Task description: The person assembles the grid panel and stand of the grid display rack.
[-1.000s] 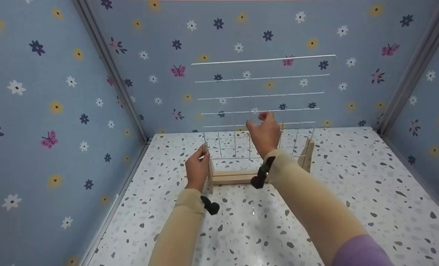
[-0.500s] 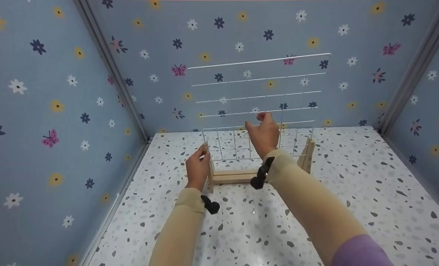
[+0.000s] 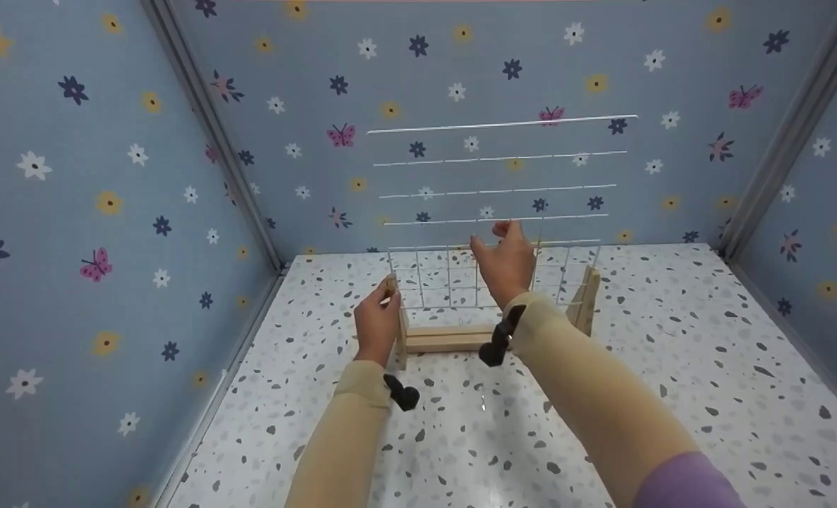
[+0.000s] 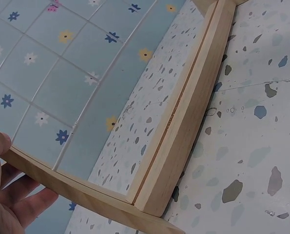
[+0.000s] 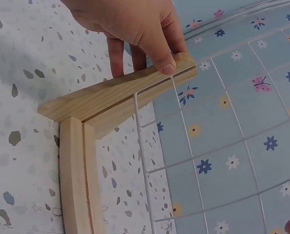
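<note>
A light wooden stand (image 3: 453, 345) with two side posts and a grooved crossbar stands on the speckled surface. My left hand (image 3: 377, 321) grips the top of the left post (image 4: 81, 192), thumb on one side, fingers on the other. My right hand (image 3: 506, 264) pinches a white wire grid (image 3: 503, 125) near its middle and holds it upright between the posts. In the right wrist view, the grid's lower corner meets the groove of the left post (image 5: 120, 90). Below it, a gap separates the bottom wire from the crossbar (image 5: 79, 180). The right hand's fingertips are partly hidden.
The white speckled tabletop (image 3: 446, 437) extends around the stand. Blue flowered panels rise behind and at both sides, joined by grey corner strips (image 3: 210, 127). The right post (image 3: 587, 296) stands beyond the right forearm.
The wire grid has come down a little. It tilted, left side lower, then levelled out as its right side dropped. The right hand lowered slightly with it, while the left hand stayed on the post.
</note>
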`<state>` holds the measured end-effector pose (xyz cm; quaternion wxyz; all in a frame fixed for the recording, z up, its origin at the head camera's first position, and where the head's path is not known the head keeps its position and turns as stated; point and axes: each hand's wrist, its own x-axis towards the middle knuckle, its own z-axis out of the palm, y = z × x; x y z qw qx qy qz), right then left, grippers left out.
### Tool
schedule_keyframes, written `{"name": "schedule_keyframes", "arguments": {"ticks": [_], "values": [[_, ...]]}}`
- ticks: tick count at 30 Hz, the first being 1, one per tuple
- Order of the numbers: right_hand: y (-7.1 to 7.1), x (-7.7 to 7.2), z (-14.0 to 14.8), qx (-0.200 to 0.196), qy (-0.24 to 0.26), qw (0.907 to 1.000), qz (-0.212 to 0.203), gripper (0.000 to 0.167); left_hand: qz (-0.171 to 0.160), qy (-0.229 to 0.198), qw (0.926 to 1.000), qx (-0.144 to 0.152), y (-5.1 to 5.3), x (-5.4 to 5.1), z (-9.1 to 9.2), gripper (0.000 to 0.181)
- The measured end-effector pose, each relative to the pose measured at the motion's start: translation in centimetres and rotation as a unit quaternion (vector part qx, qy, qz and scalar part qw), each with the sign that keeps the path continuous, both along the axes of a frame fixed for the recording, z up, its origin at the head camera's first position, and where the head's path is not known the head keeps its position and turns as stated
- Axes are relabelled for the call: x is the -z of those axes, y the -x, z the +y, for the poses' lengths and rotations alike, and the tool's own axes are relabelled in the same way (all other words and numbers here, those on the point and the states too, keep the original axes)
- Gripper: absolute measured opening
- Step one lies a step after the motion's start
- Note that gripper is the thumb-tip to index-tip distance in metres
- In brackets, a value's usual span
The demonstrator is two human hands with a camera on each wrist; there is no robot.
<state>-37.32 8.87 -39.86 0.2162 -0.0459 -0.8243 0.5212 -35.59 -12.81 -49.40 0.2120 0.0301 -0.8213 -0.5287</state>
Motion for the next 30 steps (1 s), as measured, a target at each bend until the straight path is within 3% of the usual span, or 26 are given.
{"name": "schedule_keyframes", "arguments": {"ticks": [13,25,30], "values": [[0.08,0.51,-0.1,0.01,0.006,0.9999,-0.007,0.05,-0.018,0.004,0.9998,-0.005,0.02,-0.1,-0.02,0.043],[0.02,0.57,-0.21,0.004,-0.013,0.9999,-0.005,0.048,0.006,0.002,1.0,0.004,-0.14,0.0,-0.02,0.043],[-0.03,0.72,-0.22,0.003,-0.017,0.9998,-0.008,0.048,-0.001,0.005,1.0,0.008,-0.18,-0.18,-0.01,0.043]]}}
